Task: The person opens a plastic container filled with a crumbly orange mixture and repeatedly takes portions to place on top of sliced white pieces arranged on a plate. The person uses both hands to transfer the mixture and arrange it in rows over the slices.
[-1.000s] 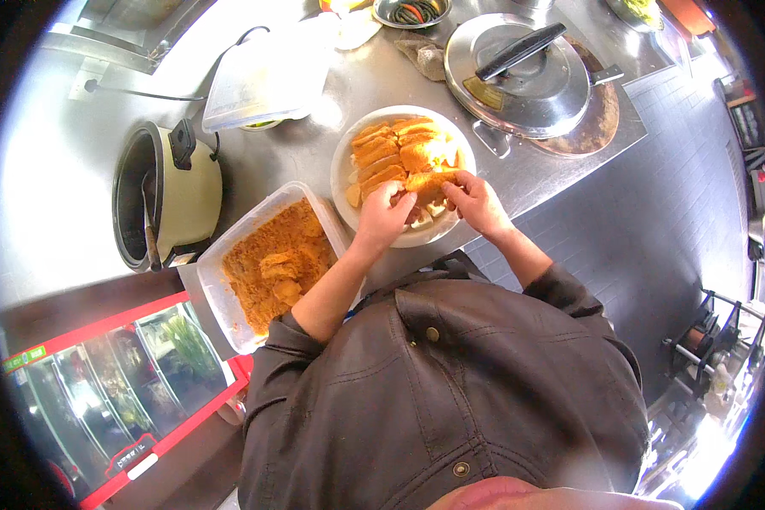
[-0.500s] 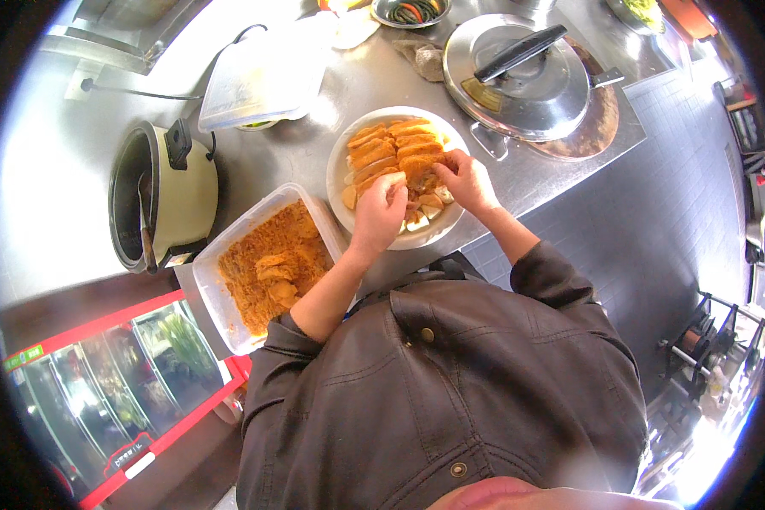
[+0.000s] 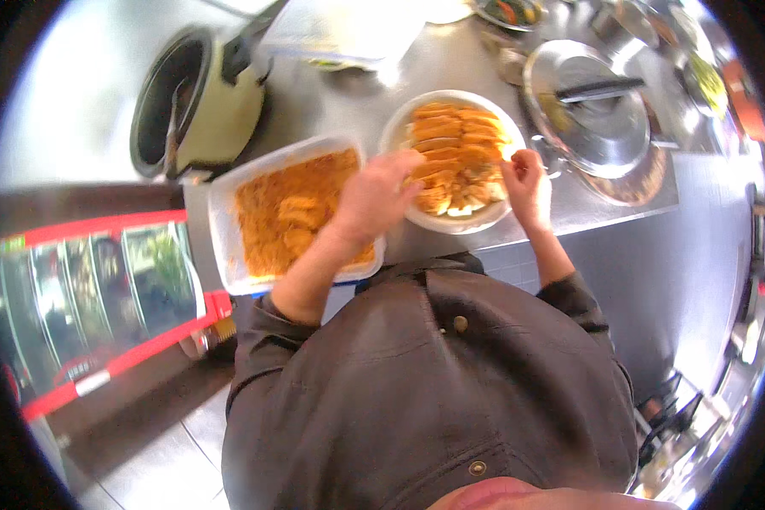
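A round white plate (image 3: 397, 129) on the steel counter holds rows of orange breaded pieces (image 3: 450, 140). My left hand (image 3: 374, 195) hovers over the plate's near left edge, fingers curled toward the pieces. My right hand (image 3: 527, 183) rests at the plate's right rim, fingers bent on a piece there. Left of the plate, a white rectangular tray (image 3: 223, 223) carries orange crumbs and a few coated pieces (image 3: 293, 212). Whether either hand actually grips a piece is blurred.
A pale green cooker pot (image 3: 200, 106) with a dark inside stands at the back left. A large metal lid with a black handle (image 3: 595, 106) lies at the right. A red-framed glass display case (image 3: 102, 297) sits below the counter's left side.
The view has shifted, so plate and tray sit more to the right and closer. My left hand has moved from the plate's middle to its left edge; my right hand stays at the right rim.
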The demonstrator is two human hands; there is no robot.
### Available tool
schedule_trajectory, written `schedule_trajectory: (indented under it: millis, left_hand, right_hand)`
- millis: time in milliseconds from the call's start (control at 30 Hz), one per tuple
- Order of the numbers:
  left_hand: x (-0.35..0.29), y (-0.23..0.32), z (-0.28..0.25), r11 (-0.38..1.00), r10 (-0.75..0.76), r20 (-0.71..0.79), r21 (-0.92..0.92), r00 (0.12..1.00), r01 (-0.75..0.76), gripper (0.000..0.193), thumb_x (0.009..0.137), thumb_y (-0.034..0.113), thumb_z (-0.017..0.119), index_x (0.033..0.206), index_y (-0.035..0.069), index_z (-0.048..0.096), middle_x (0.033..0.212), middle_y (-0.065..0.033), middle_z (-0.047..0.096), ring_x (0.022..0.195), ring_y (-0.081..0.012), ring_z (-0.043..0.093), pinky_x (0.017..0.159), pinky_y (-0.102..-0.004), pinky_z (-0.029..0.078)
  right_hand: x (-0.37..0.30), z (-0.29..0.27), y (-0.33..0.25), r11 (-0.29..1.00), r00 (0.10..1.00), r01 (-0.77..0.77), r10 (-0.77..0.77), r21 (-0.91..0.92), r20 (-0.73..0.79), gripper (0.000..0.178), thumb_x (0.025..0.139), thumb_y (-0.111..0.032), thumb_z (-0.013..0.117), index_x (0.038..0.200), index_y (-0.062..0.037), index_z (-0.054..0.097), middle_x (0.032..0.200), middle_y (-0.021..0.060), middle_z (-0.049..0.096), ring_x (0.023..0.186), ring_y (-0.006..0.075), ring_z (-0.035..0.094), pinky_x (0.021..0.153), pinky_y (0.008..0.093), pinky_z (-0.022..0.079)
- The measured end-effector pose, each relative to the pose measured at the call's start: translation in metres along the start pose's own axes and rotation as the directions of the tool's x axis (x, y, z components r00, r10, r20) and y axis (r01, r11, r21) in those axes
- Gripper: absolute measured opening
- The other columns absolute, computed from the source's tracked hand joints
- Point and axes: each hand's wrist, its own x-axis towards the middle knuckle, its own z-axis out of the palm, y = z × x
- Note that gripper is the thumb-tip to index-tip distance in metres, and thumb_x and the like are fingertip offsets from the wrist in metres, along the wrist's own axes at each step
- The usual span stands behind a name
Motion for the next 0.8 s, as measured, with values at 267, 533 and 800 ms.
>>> schedule_trajectory:
  millis: [267, 533, 800]
  left_hand:
    - [-0.104, -0.124, -0.122, 0.835, -0.55, 0.025, 0.05, 0.835, 0.548, 0.035, 0.083, 0.014, 0.06, 0.117, 0.006, 0.059, 0.109, -0.0138, 0.063, 0.104, -0.028, 0.058, 0.091, -0.0377, 0.044]
    - [-0.119, -0.119, -0.097, 0.953, -0.301, 0.238, 0.043, 0.924, 0.3, 0.048, 0.078, 0.01, 0.062, 0.125, 0.006, 0.053, 0.126, -0.0118, 0.054, 0.12, -0.0266, 0.048, 0.102, -0.036, 0.038]
    - [-0.139, -0.141, -0.099, 0.645, -0.716, 0.094, -0.288, 0.692, 0.708, 0.047, 0.076, 0.021, 0.072, 0.113, 0.0, 0.054, 0.107, -0.0113, 0.06, 0.093, -0.0217, 0.061, 0.083, -0.034, 0.05]
  right_hand:
    - [-0.023, 0.017, -0.066, 0.983, 0.93, -0.032, -0.036, 0.179, 0.366, 0.014, 0.086, -0.013, 0.063, 0.087, 0.0, 0.061, 0.071, 0.0055, 0.059, 0.065, 0.0105, 0.055, 0.062, 0.0263, 0.047]
    - [-0.049, 0.049, -0.105, 0.972, 0.78, 0.151, -0.228, 0.178, 0.583, 0.013, 0.084, -0.012, 0.063, 0.089, -0.0005, 0.061, 0.076, 0.011, 0.06, 0.062, 0.0188, 0.057, 0.06, 0.0296, 0.047]
    - [-0.062, 0.086, -0.143, 0.885, 0.609, 0.375, -0.461, 0.278, 0.646, 0.011, 0.084, -0.01, 0.061, 0.087, 0.0002, 0.061, 0.072, 0.0102, 0.059, 0.061, 0.0173, 0.055, 0.058, 0.0298, 0.046]
